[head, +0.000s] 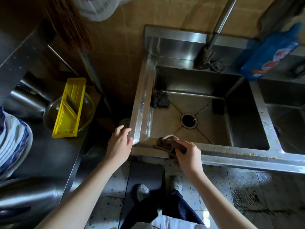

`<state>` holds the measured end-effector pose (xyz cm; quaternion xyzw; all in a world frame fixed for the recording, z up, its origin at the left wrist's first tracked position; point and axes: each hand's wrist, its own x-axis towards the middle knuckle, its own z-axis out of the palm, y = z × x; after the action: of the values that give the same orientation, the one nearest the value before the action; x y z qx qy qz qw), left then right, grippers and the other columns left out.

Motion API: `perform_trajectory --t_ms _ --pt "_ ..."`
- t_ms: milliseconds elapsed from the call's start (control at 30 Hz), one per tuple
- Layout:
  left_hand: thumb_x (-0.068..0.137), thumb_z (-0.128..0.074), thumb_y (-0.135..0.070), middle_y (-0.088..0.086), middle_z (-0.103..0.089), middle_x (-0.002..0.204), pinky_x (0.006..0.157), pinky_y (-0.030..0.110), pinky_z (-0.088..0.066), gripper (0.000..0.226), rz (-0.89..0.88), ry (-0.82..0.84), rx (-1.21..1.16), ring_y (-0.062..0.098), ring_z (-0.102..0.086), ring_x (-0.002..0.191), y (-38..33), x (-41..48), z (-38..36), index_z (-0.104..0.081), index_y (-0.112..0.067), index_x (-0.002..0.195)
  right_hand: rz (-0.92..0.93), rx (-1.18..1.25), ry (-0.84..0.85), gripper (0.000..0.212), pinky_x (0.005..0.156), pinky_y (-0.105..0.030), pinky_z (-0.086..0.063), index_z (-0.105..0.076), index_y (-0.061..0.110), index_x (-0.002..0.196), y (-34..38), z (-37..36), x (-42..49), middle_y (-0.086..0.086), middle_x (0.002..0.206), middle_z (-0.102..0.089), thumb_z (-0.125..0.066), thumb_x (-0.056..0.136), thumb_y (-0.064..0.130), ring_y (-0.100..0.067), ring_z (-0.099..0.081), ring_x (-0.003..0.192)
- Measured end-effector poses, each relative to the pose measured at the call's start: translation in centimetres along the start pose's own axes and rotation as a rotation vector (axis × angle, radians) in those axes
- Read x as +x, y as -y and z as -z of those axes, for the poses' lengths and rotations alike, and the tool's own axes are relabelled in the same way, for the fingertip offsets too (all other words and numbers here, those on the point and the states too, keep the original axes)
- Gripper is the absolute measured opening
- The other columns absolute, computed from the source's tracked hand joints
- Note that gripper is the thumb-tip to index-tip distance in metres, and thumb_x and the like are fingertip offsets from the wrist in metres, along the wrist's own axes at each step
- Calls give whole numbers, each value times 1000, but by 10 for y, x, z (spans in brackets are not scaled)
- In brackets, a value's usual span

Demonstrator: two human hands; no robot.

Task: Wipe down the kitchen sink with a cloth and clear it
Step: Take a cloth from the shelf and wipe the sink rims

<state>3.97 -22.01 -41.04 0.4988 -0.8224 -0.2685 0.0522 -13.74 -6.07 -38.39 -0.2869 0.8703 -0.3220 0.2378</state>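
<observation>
While the right hand [188,156] grips the bunched brown cloth [168,142] on the sink [231,158] front rim, at the basin's seven o'clock corner, the left hand [119,141] rests loose-fingered on the outer corner. Rim wiping looks like the step in hand. Yellow crumbs [250,154] lie toward the cloth's three o'clock, so a sweep that way seems next; the scourer [160,100] at the drain's [189,120] ten o'clock needs lifting out.
</observation>
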Motion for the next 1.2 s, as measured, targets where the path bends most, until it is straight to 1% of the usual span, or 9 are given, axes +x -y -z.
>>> perform_trajectory --t_ms 67,200,267,367,500,633,733,967,1200 --pt "92 -51 -23 8 -34 145 95 43 -44 38 -10 9 4 30 -44 123 -5 -1 -3 -50 -15 129 70 -99 -9 40 72 -21 -43 -64 18 121 -9 -3 -1 -3 100 -62 -62 84 4 -20 -60 90" --pt "93 -51 -22 8 -35 145 92 42 -45 35 -54 7 15 30 -45 121 -13 -1 -9 -51 -13 127 235 -384 59 40 68 -34 -50 -57 19 129 -4 -18 -7 -7 116 -55 -60 89 20 -27 -50 104" --pt "92 -51 -20 10 -36 144 92 41 -45 35 -75 6 9 31 -46 120 -16 -1 -10 -52 -13 126 282 -442 56 37 66 -36 -50 -59 17 126 1 -23 -9 -10 116 -57 -60 89 25 -31 -51 100" --pt "92 -51 -20 9 -35 145 95 43 -44 35 -98 20 9 30 -45 122 -20 -2 -13 -51 -14 127 362 -498 4 32 72 -38 -50 -64 17 120 0 -21 -6 -9 112 -63 -60 88 23 -33 -57 92" --pt "93 -50 -23 7 -36 143 100 41 -39 38 -149 56 54 27 -42 125 -24 -4 -21 -49 -16 130 425 -547 68 37 80 -41 -49 -62 17 123 -5 -16 -2 -4 125 -60 -62 87 19 -31 -57 95" --pt "92 -51 -31 3 -34 146 109 44 -24 41 -187 109 120 27 -38 130 -29 -7 -31 -47 -21 132 410 -564 13 32 72 -40 -52 -66 15 116 -9 -15 -1 -2 118 -65 -65 84 15 -32 -58 85" --pt "92 -50 -34 1 -29 150 112 45 -16 42 -184 129 144 26 -33 133 -31 -7 -38 -46 -23 132 350 -587 -6 28 74 -39 -50 -66 15 115 -18 -9 3 -2 116 -65 -61 87 15 -32 -56 87" --pt "91 -51 -31 4 -30 148 107 44 -25 40 -147 93 146 28 -39 127 -32 -4 -44 -49 -21 130 152 -660 -38 34 83 -38 -42 -61 22 124 -52 29 15 2 127 -59 -55 90 18 -30 -52 100" --pt "90 -52 -28 7 -30 148 108 43 -25 42 -150 85 152 27 -36 130 -32 -3 -41 -49 -17 131 133 -621 -6 36 84 -40 -42 -63 15 121 -55 27 18 -4 124 -61 -54 87 6 -34 -51 92"
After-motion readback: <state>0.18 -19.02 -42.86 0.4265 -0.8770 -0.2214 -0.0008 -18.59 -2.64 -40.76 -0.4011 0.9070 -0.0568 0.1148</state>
